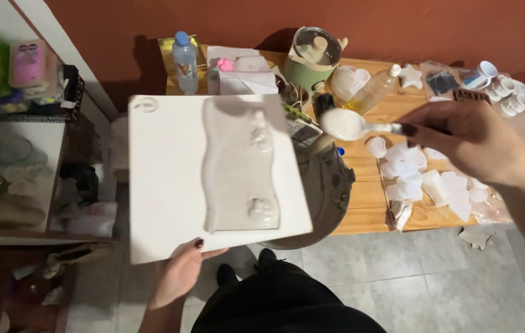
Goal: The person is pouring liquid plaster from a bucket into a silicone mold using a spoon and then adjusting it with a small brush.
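bowl (327,197) half hidden, right forearm cut off

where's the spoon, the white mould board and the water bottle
spoon (344,124), head view, on its white-coated bowl
white mould board (167,179), head view, on the flat left part
water bottle (185,63), head view, on its clear body

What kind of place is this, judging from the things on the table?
Probably a home craft corner for casting plaster or resin. The left hand holds a white mold tray, the right hand a spoon of white mix, and small white molds cover the wooden table.
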